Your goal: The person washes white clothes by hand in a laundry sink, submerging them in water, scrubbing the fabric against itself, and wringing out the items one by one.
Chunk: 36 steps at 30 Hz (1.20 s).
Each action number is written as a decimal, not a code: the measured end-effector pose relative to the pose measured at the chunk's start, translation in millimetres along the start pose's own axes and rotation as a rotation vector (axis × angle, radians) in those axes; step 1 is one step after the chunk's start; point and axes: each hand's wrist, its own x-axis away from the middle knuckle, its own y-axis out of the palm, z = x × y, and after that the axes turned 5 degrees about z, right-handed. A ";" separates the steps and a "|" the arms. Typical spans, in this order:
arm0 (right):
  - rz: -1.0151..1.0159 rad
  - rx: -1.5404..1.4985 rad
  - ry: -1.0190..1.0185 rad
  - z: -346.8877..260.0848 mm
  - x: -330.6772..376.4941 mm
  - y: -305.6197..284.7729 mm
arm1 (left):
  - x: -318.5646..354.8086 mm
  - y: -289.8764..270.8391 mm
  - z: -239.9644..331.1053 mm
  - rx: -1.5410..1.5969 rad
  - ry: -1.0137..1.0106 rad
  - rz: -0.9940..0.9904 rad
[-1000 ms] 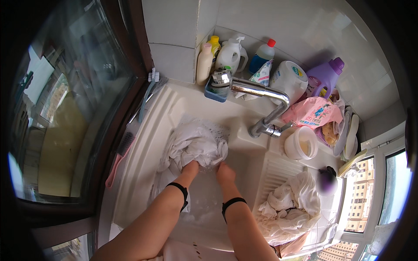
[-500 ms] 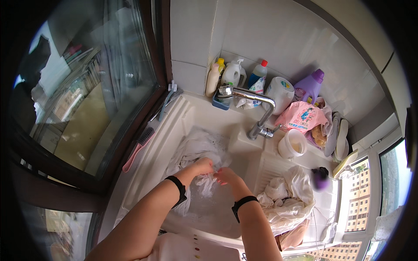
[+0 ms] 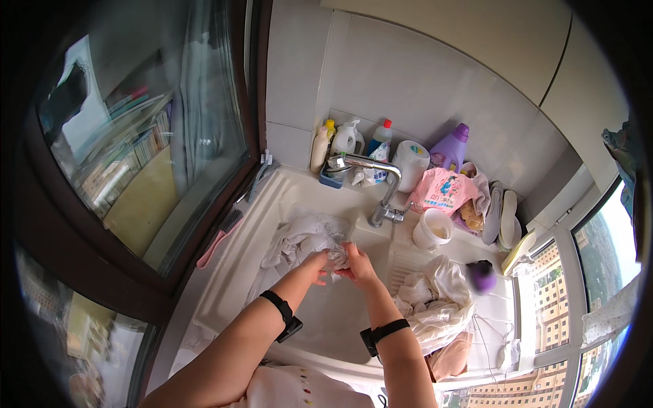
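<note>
A wet white cloth [image 3: 299,239] lies bunched in the white sink [image 3: 320,343], partly in cloudy water. My left hand [image 3: 315,264] is closed on a gathered part of it, most of the fingers hidden in the folds. Close beside it, my right hand [image 3: 358,262] grips the same bunched part, thumb up and fingers curled beneath. Both forearms come in from below, each with a black band at the wrist. Which kind of garment the cloth is, I cannot tell.
A chrome faucet [image 3: 389,204] stands behind the basin. White laundry [image 3: 439,306] is heaped on the ribbed board at right, near a white tub [image 3: 433,230] and a purple object [image 3: 482,277]. Bottles [image 3: 347,139] line the wall. A pink-handled brush [image 3: 219,239] lies on the left ledge.
My hands have gathered more of the cloth and hold it slightly higher in the basin. The loose end that hung below them is now bunched up. The whole view has shifted a little.
</note>
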 end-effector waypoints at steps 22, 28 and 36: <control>0.064 0.551 -0.370 53.2 -3.7 50.2 | -124.9 -48.8 -76.1 0.606 -0.178 -0.538; 0.343 0.927 -0.094 52.1 -33.4 25.6 | -87.4 -13.9 -51.2 0.614 0.106 -0.295; 0.648 0.751 0.180 114.2 -82.5 -50.2 | -56.2 -32.5 -37.4 -0.656 0.096 -0.394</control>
